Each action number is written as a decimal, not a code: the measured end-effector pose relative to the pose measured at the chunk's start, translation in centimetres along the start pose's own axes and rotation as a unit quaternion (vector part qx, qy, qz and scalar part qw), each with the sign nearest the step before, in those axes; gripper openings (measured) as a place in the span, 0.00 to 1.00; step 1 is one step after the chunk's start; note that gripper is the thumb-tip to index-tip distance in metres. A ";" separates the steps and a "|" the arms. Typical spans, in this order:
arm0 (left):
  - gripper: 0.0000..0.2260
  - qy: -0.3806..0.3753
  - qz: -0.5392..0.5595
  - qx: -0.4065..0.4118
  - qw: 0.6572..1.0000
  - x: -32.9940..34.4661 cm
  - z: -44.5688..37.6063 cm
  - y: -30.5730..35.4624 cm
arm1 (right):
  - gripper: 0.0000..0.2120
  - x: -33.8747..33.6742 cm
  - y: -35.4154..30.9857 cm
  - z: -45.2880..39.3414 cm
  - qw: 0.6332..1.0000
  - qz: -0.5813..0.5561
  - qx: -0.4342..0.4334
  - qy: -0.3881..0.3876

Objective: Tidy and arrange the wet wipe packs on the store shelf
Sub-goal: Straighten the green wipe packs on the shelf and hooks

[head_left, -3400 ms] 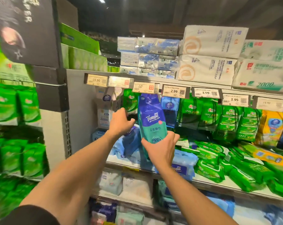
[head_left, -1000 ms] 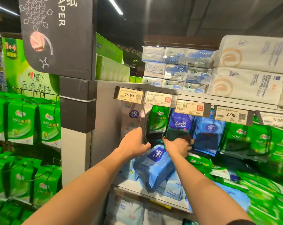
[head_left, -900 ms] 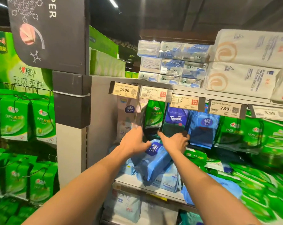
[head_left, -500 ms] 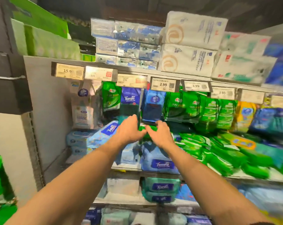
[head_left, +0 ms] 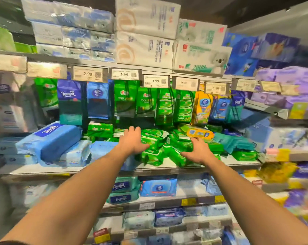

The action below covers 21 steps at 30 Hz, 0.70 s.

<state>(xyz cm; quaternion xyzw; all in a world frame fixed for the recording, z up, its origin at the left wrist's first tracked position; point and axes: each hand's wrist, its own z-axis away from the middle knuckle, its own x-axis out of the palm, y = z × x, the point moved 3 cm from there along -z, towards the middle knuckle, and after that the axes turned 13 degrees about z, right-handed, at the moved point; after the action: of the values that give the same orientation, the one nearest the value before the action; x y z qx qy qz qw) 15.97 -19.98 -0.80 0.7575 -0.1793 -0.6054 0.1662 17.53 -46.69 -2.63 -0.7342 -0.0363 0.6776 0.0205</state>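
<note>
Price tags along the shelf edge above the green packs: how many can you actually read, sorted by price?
2.99 tag: 1
3.99 tags: 2
16.90 tags: 2
Total: 5 readable; the other tags in the row are too blurred to read.

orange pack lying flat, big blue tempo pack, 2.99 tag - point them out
orange pack (head_left: 200, 133), head view, top face.
blue Tempo pack (head_left: 49, 138), head view, front face.
2.99 tag (head_left: 88, 74), head view, printed price.
</note>
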 end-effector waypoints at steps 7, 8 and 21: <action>0.34 -0.006 -0.028 -0.010 1.000 1.8 -1.2 3.0 | 0.46 -0.4 1.1 -1.8 0.999 -0.029 -0.037 0.011; 0.34 0.000 -0.030 -0.011 0.999 1.6 -1.5 3.0 | 0.47 -0.5 0.1 -2.3 0.998 -0.036 -0.052 0.014; 0.33 0.013 -0.045 -0.046 0.998 2.2 -6.1 0.0 | 0.25 0.8 -6.7 -9.1 0.991 -0.094 -0.096 0.013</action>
<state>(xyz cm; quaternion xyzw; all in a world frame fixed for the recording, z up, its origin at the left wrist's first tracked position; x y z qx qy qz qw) 22.35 -20.80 -1.40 0.7644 -0.1149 -0.6096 0.1760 26.54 -39.81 -2.12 -0.7350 -0.1700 0.6563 0.0144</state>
